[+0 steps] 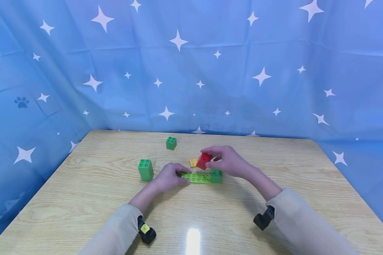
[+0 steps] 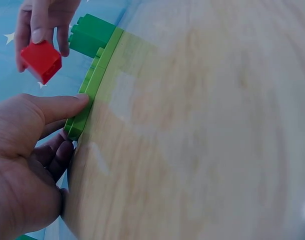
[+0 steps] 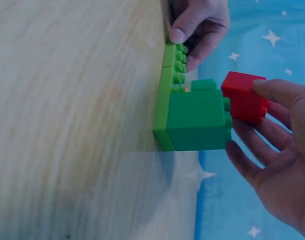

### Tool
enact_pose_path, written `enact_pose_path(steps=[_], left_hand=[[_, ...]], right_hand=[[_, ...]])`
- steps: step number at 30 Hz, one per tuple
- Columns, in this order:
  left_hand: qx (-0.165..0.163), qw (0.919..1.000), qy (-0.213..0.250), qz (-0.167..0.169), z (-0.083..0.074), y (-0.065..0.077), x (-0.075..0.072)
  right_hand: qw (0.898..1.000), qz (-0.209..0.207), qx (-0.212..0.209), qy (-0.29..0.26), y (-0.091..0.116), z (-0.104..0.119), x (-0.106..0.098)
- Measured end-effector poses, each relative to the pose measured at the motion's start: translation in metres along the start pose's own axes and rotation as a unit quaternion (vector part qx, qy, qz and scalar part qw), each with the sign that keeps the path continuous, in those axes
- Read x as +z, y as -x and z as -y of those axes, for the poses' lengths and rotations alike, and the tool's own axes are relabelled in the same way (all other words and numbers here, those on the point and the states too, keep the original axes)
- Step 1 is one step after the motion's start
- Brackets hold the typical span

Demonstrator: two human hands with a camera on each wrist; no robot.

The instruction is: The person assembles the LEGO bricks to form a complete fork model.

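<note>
A long light green building-block strip (image 1: 198, 178) lies on the table, with a dark green block (image 1: 216, 176) standing on its right end. My left hand (image 1: 168, 179) pinches the strip's left end between thumb and fingers; the left wrist view shows the thumb (image 2: 67, 106) along its near side. Held between the thumb and fingers of my right hand (image 1: 228, 162) is a red block (image 1: 203, 161), tilted and raised above the strip. In the right wrist view the red block (image 3: 241, 97) appears beside the dark green block (image 3: 198, 120).
Behind the strip lies a yellow block (image 1: 193, 162), partly hidden by the red one. A tall green block (image 1: 145, 170) stands left of the strip, and a smaller green block (image 1: 171, 143) sits farther back. A blue star-patterned curtain (image 1: 191, 81) hangs beyond the wooden table (image 1: 83, 202).
</note>
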State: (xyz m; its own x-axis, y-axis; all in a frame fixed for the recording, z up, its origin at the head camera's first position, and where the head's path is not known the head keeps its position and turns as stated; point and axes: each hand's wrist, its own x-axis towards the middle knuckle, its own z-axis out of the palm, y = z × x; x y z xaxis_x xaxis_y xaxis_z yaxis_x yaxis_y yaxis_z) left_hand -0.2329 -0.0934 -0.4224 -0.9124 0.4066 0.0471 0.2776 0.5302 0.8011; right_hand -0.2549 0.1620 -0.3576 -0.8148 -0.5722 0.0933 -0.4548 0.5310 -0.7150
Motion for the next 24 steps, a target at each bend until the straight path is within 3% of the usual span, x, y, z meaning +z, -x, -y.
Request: enact_pose_path(steps=[11, 24], left_hand=[[-0.001, 1.0, 0.0, 0.002, -0.002, 0.001, -0.001], [0.001, 1.0, 0.003, 0.005, -0.001, 0.001, 0.0]], right_hand=[[0.999, 0.036, -0.005, 0.036, 0.007, -0.001, 0.012], [0.998, 0.043, -0.008, 0.04, 0.005, -0.007, 0.014]])
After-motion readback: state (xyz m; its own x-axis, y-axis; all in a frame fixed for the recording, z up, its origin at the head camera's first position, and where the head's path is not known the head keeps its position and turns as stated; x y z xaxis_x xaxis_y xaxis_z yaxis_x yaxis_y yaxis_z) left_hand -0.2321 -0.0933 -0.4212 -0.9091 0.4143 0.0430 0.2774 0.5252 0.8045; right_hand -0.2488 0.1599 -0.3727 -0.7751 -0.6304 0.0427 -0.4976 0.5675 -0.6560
